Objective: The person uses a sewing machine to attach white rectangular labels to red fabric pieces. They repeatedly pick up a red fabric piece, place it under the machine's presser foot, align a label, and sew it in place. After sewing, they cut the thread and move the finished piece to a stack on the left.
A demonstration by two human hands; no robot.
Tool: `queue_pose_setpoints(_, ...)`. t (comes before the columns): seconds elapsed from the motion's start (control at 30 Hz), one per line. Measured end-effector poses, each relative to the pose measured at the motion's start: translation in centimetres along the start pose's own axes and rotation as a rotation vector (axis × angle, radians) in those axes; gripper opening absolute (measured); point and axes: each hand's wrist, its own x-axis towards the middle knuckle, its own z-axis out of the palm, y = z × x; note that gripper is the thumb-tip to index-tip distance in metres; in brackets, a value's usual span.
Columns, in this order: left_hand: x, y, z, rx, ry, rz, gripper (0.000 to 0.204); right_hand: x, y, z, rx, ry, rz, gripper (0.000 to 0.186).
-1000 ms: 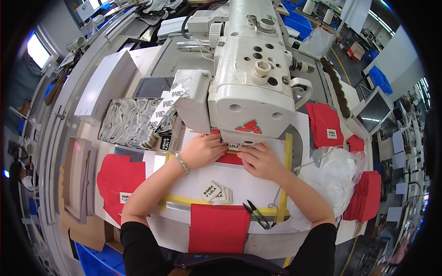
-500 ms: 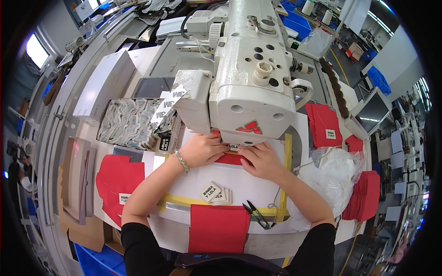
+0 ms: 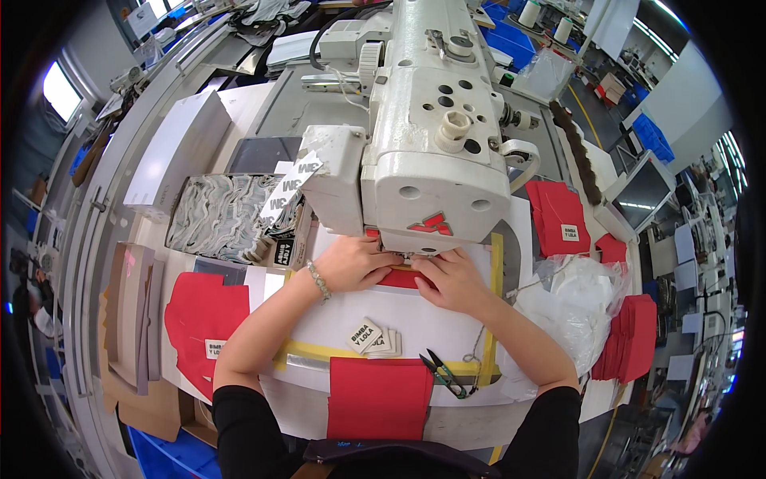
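Under the head of a white sewing machine (image 3: 435,188), a small red fabric piece (image 3: 400,279) lies on the white work surface, a pale patch partly showing at its far side. My left hand (image 3: 351,262), with a beaded bracelet on its wrist, presses the piece from the left with bent fingers. From the right, my right hand (image 3: 456,281) holds it down, fingertips close to the machine's foot. The needle area is mostly hidden by the machine head and my fingers. Nearer to me lie several pale printed patches (image 3: 365,335), overlapping.
Red fabric pieces (image 3: 379,399) lie at the front edge, with green-handled thread snips (image 3: 447,377) beside them. More red pieces (image 3: 203,319) are at left. A box of bundled strips (image 3: 219,215) stands behind. On the right are a clear plastic bag (image 3: 570,307) and a red stack (image 3: 626,339).
The pale patch under the machine shows less now, and my fingers have shifted slightly around it. Both hands stay on the red fabric piece; the view has moved a little.
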Motion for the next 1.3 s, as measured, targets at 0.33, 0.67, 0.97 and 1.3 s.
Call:
queue_pose_setpoints(0.33,-0.03,-0.01,0.19,0.008,-0.014,0.007,0.032,-0.23,0.12,0.32,-0.011,0.006,-0.003,0.021)
queue_pose_setpoints(0.67,0.13,0.18,0.19,-0.019,-0.001,0.021,0.035,-0.18,0.09,0.34,-0.032,0.009,-0.011,0.02)
queue_pose_setpoints(0.97,0.09,0.23,0.22,0.018,-0.016,0.021,0.037,-0.29,-0.05,0.25,-0.035,-0.004,0.0,0.02)
queue_pose_setpoints(1.3,-0.06,0.21,0.2,0.058,-0.063,0.01,0.039,-0.59,-0.15,0.44,-0.052,-0.018,0.015,0.019)
